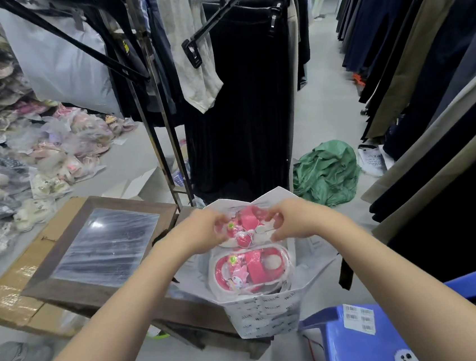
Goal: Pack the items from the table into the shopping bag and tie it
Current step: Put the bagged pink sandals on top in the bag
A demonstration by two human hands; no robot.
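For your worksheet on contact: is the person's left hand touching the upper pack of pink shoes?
Touching. The head view shows the left hand gripping the left edge of the upper pack of pink shoes, its fingers curled over the plastic wrap.

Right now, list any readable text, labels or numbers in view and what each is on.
Repeated brand print on the white shopping bag: looks like "WALKLINE", too small and skewed to confirm.
Barcode stickers on the blue plastic stool: bars visible, digits too small to read.
Printed white bag on the floor by the trousers: text blurred, unreadable.
Pink sandal packs held by the left hand and right hand: no legible text.
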